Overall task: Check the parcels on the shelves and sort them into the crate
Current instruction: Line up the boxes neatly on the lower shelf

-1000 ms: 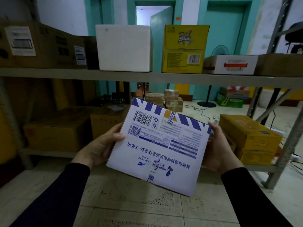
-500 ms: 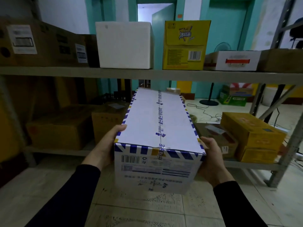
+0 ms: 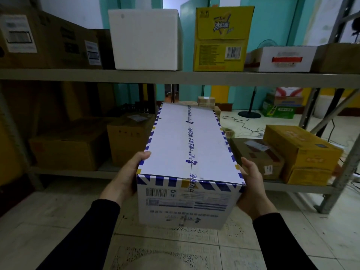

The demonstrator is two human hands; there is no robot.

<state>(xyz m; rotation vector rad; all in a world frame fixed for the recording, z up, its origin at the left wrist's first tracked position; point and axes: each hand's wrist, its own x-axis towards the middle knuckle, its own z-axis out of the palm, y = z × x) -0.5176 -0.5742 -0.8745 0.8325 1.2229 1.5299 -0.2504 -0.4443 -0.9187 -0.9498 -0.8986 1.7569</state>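
A long white parcel (image 3: pixel 187 152) with blue striped edges and a taped seam is held level in front of the shelves, its barcode end facing me. My left hand (image 3: pixel 124 178) grips its left side, thumb on the top edge. Against the right side, my right hand (image 3: pixel 251 184) holds the parcel with fingers wrapped under the corner. The far end points at the lower shelf. No crate is in view.
The upper shelf (image 3: pixel 175 76) carries brown cartons (image 3: pixel 48 41), a white foam box (image 3: pixel 146 39), a yellow drinks carton (image 3: pixel 222 39) and a white box (image 3: pixel 282 59). On the lower shelf stand brown cartons (image 3: pixel 72 145) at left and yellow boxes (image 3: pixel 300 152) at right. Tiled floor lies below.
One second ago the parcel was tipped up with its barcode face toward me; it has since been turned flat, top up, and is held a little closer.
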